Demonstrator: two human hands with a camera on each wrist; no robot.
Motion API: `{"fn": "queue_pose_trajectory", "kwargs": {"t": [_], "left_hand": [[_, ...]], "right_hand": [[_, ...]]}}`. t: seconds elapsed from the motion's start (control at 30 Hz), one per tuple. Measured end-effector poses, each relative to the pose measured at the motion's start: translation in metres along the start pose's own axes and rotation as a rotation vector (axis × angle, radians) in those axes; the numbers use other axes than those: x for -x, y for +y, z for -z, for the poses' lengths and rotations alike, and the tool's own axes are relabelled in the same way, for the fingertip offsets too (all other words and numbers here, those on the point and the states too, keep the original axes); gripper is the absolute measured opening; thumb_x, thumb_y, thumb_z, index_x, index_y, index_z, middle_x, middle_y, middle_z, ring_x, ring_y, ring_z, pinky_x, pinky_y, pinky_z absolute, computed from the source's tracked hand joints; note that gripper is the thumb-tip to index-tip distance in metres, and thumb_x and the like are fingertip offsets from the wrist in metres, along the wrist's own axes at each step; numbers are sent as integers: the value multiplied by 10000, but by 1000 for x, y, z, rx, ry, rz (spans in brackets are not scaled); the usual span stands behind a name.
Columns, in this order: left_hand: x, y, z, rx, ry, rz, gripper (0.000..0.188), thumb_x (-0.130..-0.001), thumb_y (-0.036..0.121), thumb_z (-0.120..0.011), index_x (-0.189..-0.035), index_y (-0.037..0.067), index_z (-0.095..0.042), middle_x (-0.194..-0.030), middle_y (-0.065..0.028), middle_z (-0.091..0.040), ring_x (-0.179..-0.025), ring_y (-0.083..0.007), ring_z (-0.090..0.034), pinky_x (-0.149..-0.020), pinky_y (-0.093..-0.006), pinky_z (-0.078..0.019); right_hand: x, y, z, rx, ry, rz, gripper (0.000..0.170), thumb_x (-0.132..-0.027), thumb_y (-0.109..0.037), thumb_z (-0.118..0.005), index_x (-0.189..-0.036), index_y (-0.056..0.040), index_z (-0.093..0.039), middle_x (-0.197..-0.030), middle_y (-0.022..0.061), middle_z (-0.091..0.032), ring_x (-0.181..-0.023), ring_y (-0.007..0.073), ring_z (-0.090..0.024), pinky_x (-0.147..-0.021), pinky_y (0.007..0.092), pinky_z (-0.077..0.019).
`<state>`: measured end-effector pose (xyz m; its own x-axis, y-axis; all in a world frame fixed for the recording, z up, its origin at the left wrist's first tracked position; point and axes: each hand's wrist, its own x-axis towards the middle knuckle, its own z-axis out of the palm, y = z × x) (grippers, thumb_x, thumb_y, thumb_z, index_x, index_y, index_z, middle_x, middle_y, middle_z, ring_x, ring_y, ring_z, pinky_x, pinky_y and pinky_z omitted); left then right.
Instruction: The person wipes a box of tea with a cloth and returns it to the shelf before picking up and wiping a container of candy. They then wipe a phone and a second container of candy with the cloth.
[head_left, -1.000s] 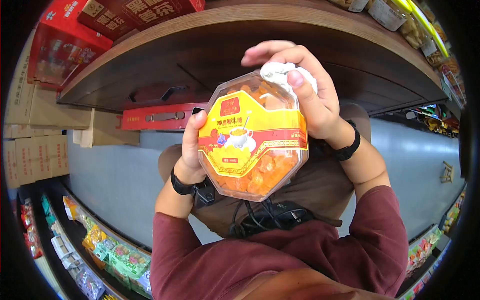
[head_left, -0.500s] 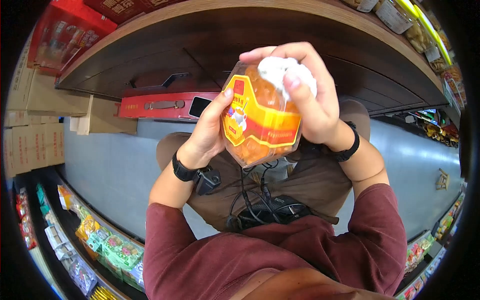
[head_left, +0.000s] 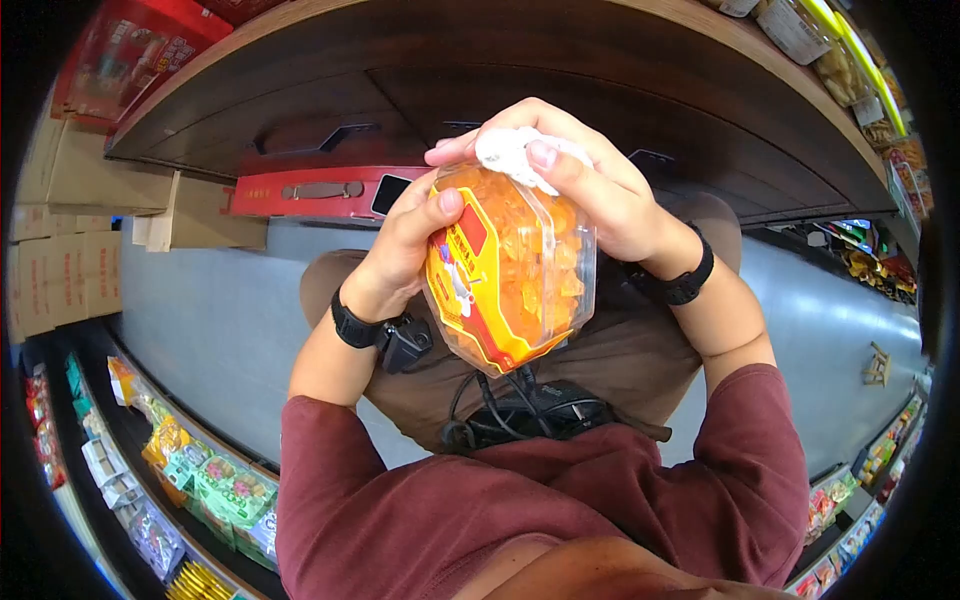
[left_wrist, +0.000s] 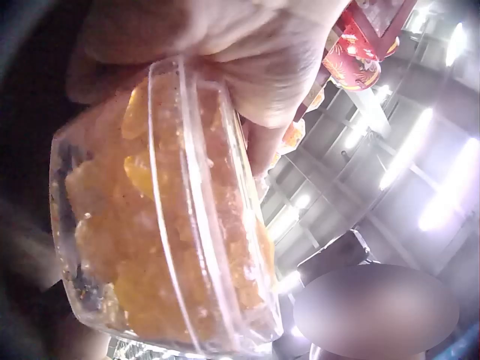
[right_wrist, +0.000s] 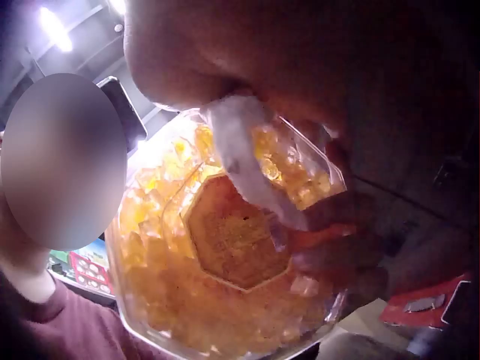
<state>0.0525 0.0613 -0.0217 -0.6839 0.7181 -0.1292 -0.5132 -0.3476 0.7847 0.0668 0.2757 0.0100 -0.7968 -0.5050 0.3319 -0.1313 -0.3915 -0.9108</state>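
Observation:
A clear octagonal plastic box of orange candy pieces (head_left: 560,270) with a yellow and red label is held up over the person's lap, its side turned toward the head camera. My left hand (head_left: 402,240) grips its left edge, thumb on the label. In my right hand (head_left: 615,195) is a crumpled white cloth (head_left: 522,158), pressed against the upper edge of the box. The right wrist view shows the cloth (right_wrist: 244,157) lying between the fingers and the box's flat face, where a smaller octagon is visible. The left wrist view shows the rim seam of the box (left_wrist: 199,202).
A dark wooden cabinet (head_left: 300,100) stands close in front. At its foot lies a red case (head_left: 270,192) with a handle and a phone (head_left: 390,192). Cardboard boxes (head_left: 75,270) are stacked at left, snack shelves (head_left: 235,490) line the lower left, and a small stool (head_left: 877,365) stands at right.
The box has turned from its labelled face toward its side. My right hand has moved left with the cloth along the upper edge, while the left hand keeps its grip.

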Motion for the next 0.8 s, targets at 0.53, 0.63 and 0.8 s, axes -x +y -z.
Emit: {"fn": "queue_pose_trajectory", "kwargs": {"t": [0.53,0.63,0.8], "left_hand": [[3,8,8,-61,-105,-32,734,-738,356,-886,-1305,41,-540,-1190,-87,-654,-1096,-189,-659,-965,-327,-533],[2,6,9,-64,-137,-23,788,-724,336,-900,-1332,48,-491,-1206,-88,-631,-1128,-198,-642,-986,-335,-524],[5,8,1,-134,-114,2,918,-674,327,-932,-1380,24,-430,-1237,-102,-613,-1157,-206,-629,-1009,-341,-511]], "right_hand": [[-1,-14,-6,212,-110,18,381,-1009,-267,-469,-1231,20,-584,-1328,218,-590,-1294,320,-530,-1078,424,-399],[-2,-7,0,185,-69,-136,402,-1029,-264,-423,-1264,31,-563,-1368,225,-566,-1318,297,-518,-1099,409,-398],[-1,14,2,42,-65,-134,383,-1027,-248,-449,-1295,-1,-567,-1315,168,-589,-1231,247,-566,-1061,374,-428]]}}
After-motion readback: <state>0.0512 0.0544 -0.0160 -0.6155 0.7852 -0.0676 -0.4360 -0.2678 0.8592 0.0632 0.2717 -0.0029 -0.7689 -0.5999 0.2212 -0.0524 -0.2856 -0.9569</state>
